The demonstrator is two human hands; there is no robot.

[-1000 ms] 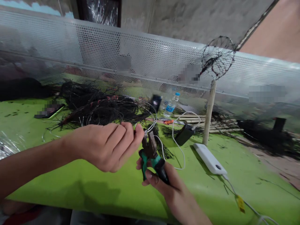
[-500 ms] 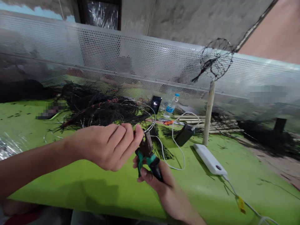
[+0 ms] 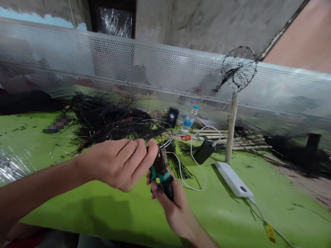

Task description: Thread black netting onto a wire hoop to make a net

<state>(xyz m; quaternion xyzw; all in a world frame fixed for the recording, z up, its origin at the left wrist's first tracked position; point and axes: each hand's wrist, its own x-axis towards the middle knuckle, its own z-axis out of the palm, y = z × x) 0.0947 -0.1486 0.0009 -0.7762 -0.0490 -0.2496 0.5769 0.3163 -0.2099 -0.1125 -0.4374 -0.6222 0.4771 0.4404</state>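
My right hand (image 3: 172, 203) is wrapped round the green and black handles of a pair of pliers (image 3: 162, 168), whose dark, rusty jaws point up. Thin silvery wire (image 3: 168, 142) curves away behind the jaws and seems to run to my left fingertips. My left hand (image 3: 121, 163) is closed just left of the jaws, its fingers pinched on the wire; the exact grip is hidden behind the knuckles. Beyond both hands lies a large heap of black fibre strands (image 3: 111, 119), with loose wires in it.
A white power bank (image 3: 232, 177) with a cable lies right, near a wooden post (image 3: 231, 129) topped by a black wire hoop (image 3: 240, 69). Behind are a black box (image 3: 205, 151), a water bottle (image 3: 189, 119), sticks (image 3: 250, 141) and a perforated metal screen (image 3: 160, 65). Clear strips (image 3: 14, 167) lie left.
The plier handles have come closer together and the right hand has shifted slightly left. The wire loop behind the jaws looks narrower. My left hand stays nearly in place; the view has tilted slightly.
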